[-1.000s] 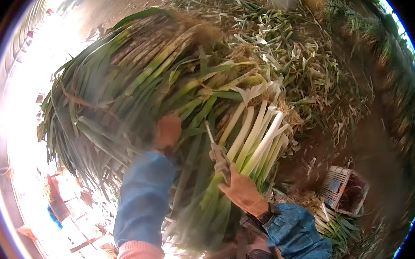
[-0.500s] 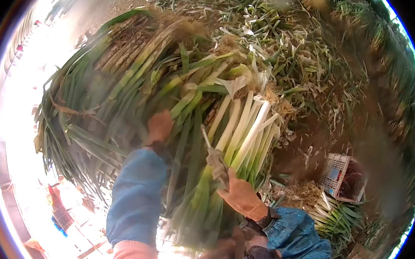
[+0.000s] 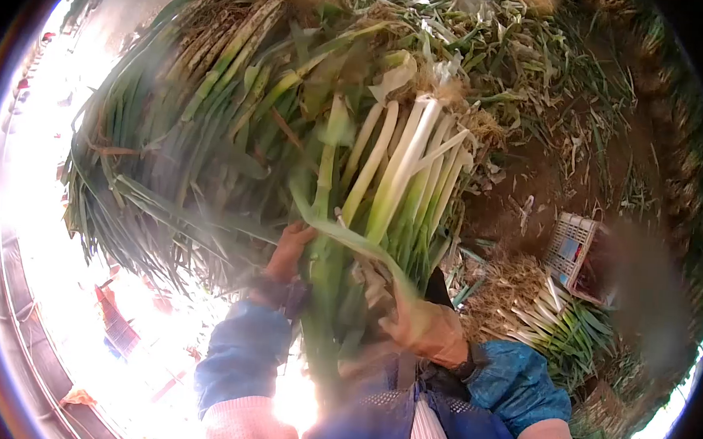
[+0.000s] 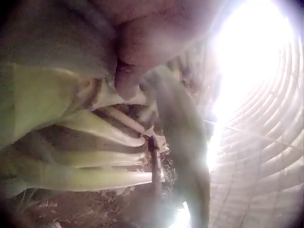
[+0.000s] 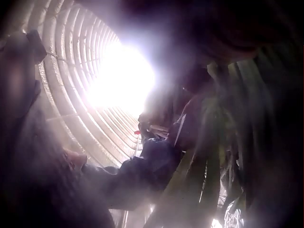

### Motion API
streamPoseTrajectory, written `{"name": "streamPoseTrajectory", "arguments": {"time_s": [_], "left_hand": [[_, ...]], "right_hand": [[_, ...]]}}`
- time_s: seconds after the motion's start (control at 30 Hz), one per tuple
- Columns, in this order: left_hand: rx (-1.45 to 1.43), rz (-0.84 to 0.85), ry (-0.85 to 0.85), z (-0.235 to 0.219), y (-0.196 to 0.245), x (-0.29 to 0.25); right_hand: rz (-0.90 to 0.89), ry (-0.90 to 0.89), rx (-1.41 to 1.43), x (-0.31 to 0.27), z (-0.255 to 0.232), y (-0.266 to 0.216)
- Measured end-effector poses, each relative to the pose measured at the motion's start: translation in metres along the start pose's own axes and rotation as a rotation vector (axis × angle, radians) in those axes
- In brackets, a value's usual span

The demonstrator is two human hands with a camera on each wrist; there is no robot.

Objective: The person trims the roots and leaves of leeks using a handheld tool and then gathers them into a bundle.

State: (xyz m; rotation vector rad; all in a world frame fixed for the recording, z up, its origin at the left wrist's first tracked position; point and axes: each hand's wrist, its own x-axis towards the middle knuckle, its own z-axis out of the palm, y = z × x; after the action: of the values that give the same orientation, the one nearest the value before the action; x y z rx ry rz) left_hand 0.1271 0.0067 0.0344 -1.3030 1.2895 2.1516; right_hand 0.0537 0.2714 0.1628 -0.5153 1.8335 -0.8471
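My left hand (image 3: 288, 252) grips an upright leek (image 3: 333, 167) by its green part, at the left of a row of pale leeks (image 3: 406, 171). In the left wrist view, the fingers (image 4: 142, 45) of that hand are close over pale stalks. My right hand (image 3: 429, 331) holds a slim tool with a cloth-wrapped handle (image 3: 374, 288); its narrow tip shows above a leaf. This long green leaf (image 3: 350, 237) slants across the stalks from near the left hand down to the right hand, covering much of the tool. The right wrist view is dark and blurred.
A big heap of untrimmed leeks (image 3: 174, 123) lies at the left, with leaf scraps (image 3: 527, 62) strewn behind. To the right are a plastic crate (image 3: 570, 251) and a bundle of trimmed leeks (image 3: 561, 314) on brown soil.
My left hand has drawn back toward the body and now holds a leek upright. The right hand has come slightly lower, and a loose leaf now crosses in front of the tool.
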Motion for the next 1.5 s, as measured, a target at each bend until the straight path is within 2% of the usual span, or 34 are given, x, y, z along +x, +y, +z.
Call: {"name": "streamPoseTrajectory", "arguments": {"time_s": [0.1, 0.27, 0.33, 0.4, 0.5, 0.6, 0.63, 0.7, 0.8, 0.93, 1.0, 1.03, 1.1, 1.13, 1.2, 1.27, 1.37, 1.4, 1.5], "left_hand": [[-0.071, 0.029, -0.017, -0.004, -0.008, -0.001], [-0.095, 0.052, -0.082, -0.031, -0.018, 0.007], [-0.145, 0.047, -0.073, -0.015, -0.006, -0.013], [-0.164, 0.049, -0.074, -0.020, -0.017, -0.005], [-0.154, 0.010, -0.162, -0.028, -0.030, 0.003], [-0.107, 0.009, -0.200, -0.026, -0.032, 0.004], [-0.090, 0.017, -0.198, -0.025, -0.032, 0.004], [-0.192, -0.021, -0.175, -0.027, -0.039, 0.007], [-0.268, -0.063, -0.211, -0.032, -0.041, 0.013], [-0.310, -0.225, -0.251, -0.040, -0.043, 0.020], [-0.236, -0.111, -0.162, -0.032, -0.045, 0.015], [-0.199, -0.055, -0.119, -0.028, -0.043, 0.011], [-0.308, -0.098, -0.116, -0.027, -0.044, 0.014], [-0.363, -0.121, -0.117, -0.026, -0.045, 0.016], [-0.319, -0.061, -0.197, -0.022, -0.043, 0.009], [-0.235, -0.026, -0.205, -0.016, -0.034, 0.000], [-0.184, -0.074, -0.181, -0.013, -0.030, 0.000], [-0.254, -0.117, -0.208, -0.017, -0.032, 0.003], [-0.250, -0.171, -0.102, -0.019, -0.036, 0.016]], "right_hand": [[0.036, -0.074, -0.158, 0.016, 0.024, 0.022], [-0.025, -0.076, -0.223, 0.034, 0.027, 0.010], [-0.011, -0.089, -0.224, 0.031, 0.029, 0.007], [0.037, -0.144, -0.221, 0.025, 0.031, 0.007], [0.102, -0.118, -0.272, 0.037, 0.034, 0.016], [-0.036, 0.018, -0.290, 0.044, 0.032, 0.017], [-0.011, -0.033, -0.293, 0.042, 0.031, 0.013], [0.050, -0.134, -0.301, 0.027, 0.028, 0.003], [0.090, -0.176, -0.230, 0.021, 0.028, 0.006], [0.029, -0.075, -0.263, 0.049, 0.031, 0.019], [-0.012, -0.024, -0.256, 0.053, 0.030, 0.018], [0.018, -0.082, -0.246, 0.047, 0.030, 0.014], [0.076, -0.194, -0.234, 0.029, 0.027, 0.007], [0.074, -0.186, -0.227, 0.029, 0.028, 0.008], [0.068, -0.170, -0.212, 0.032, 0.030, 0.009], [0.059, -0.142, -0.240, 0.050, 0.027, 0.006], [0.057, -0.101, -0.220, 0.054, 0.021, 0.001], [0.057, -0.088, -0.206, 0.052, 0.018, 0.000], [0.061, -0.182, -0.217, 0.036, 0.026, 0.005]]}}
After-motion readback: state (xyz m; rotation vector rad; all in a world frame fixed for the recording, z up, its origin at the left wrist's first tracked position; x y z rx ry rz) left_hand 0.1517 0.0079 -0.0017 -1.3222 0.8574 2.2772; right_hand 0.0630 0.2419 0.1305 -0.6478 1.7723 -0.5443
